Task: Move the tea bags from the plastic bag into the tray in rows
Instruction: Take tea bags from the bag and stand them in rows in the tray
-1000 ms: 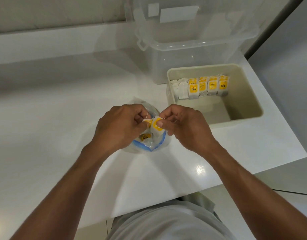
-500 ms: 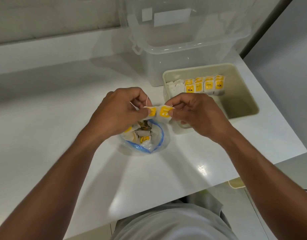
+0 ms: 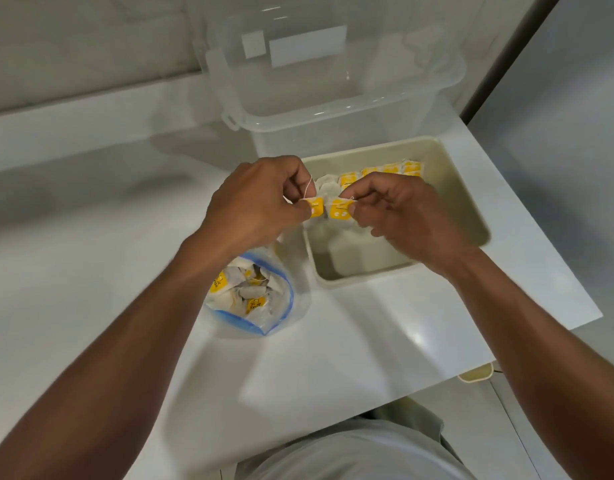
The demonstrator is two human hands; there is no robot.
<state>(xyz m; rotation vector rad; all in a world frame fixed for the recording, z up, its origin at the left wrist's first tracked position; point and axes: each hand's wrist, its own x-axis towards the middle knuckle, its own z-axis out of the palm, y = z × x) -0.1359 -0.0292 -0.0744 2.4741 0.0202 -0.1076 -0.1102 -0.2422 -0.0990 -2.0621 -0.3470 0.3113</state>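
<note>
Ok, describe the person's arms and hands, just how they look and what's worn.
Nothing is worn on either. The left hand and right hand are bare: no gloves, rings or watch visible. The left forearm and right forearm are bare too, with no sleeve in view up to the frame edge. A light grey garment shows at the bottom.

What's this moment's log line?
left hand pinches yellow paper tag; right hand pinches second yellow tag; both above beige plastic tray; clear blue-rimmed plastic bag holds white tea bags
</note>
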